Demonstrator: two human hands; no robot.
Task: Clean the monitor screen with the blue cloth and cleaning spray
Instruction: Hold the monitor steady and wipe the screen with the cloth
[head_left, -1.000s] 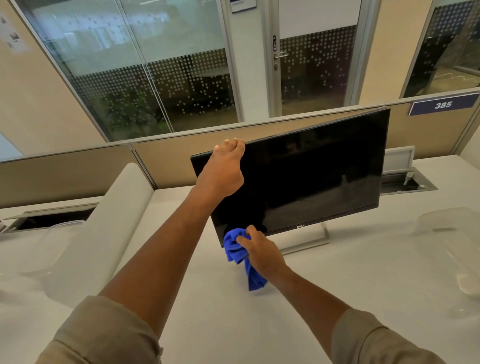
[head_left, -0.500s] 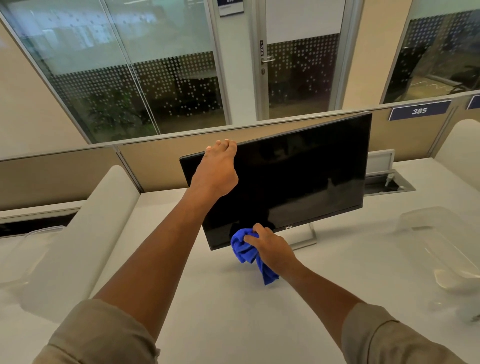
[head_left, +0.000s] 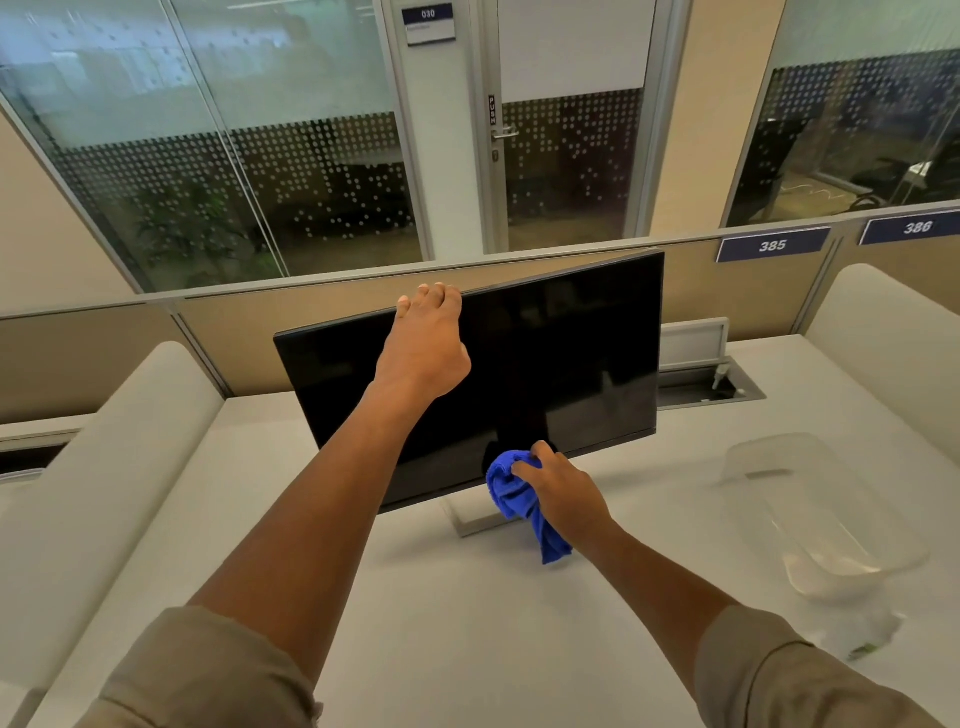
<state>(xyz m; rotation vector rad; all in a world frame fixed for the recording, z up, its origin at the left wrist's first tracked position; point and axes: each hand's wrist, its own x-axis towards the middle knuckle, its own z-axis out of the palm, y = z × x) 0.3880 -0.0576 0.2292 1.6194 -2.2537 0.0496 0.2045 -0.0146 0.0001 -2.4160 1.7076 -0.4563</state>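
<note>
White desk (head_left: 467, 623); monitor (head_left: 571, 353); clear tub (head_left: 831, 519)

L hand (head_left: 426, 348) fingertips hidden behind monitor (head_left: 571, 353) top edge.

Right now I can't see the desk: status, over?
Left hand grips monitor top edge. Right hand presses cloth at screen's lower edge. Nothing blocking; spray not identifiable.

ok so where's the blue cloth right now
The blue cloth is bunched in the right hand, pressed against the lower edge of the monitor screen, just above its stand.
</note>
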